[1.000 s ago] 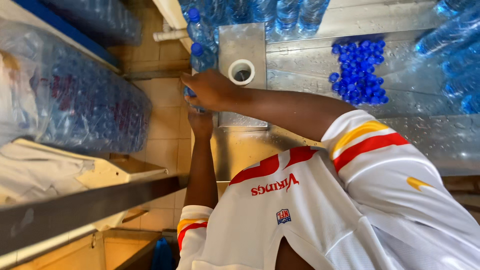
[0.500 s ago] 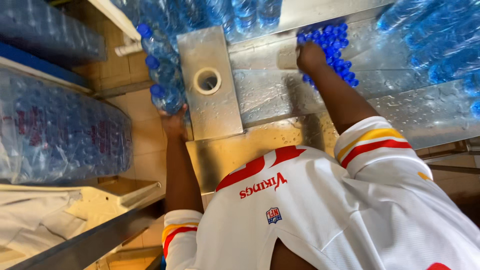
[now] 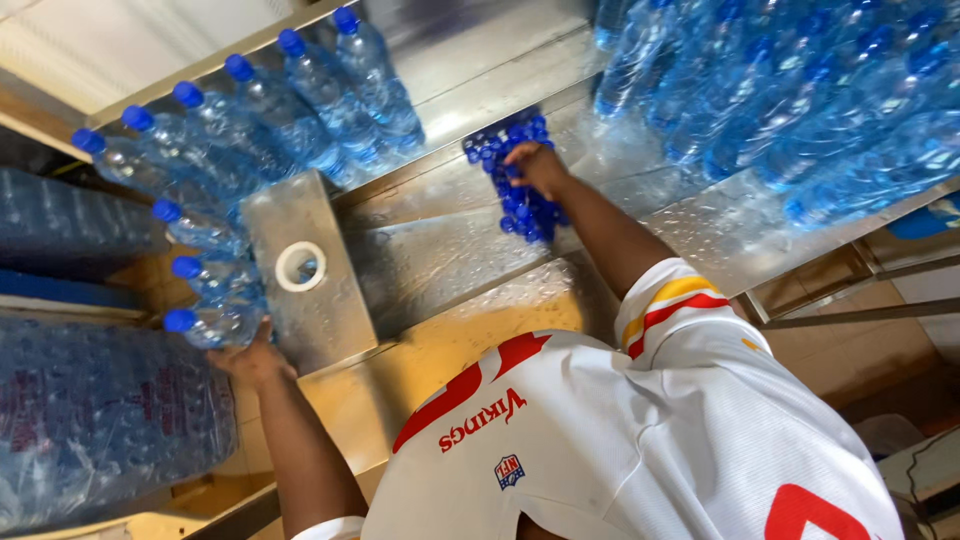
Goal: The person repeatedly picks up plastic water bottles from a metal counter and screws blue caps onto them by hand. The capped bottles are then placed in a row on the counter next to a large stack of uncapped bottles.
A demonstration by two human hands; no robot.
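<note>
- Left hand (image 3: 255, 355) is sitting at the near left corner of the steel block (image 3: 322, 330), fingers curling against the butt end of the nearest bottle (image 3: 212, 325). It is touching the bottle, but I can't tell whether it is actually gripping it.
- Right hand (image 3: 540, 165) is reaching out across the worktop (image 3: 440, 250), palm down on the pile of blue caps (image 3: 522, 205), fingers bending into the pile. I can't tell whether any caps are being held, since the fingertips are hidden among them.
- That bottle is lying on its side, blue cap pointing left, just beside the block's left edge, last in a row of capped bottles (image 3: 200, 190) running along the block's left and far sides.
- The block is standing on the worktop's left part, and a white ring (image 3: 300, 266) is showing around a hole in its top.
- The cap pile is lying near the worktop's middle, toward its far edge, well apart from the block.
- The worktop is looking wet, with droplets showing between the block and the caps.
- A heap of loose bottles (image 3: 800, 100) is filling the worktop's far right corner.
- Wrapped packs of bottles (image 3: 100, 420) are sitting off the worktop's left side, below the left hand.
- A white jersey with red and yellow sleeve stripes (image 3: 640, 440) is filling the near edge of the view.
</note>
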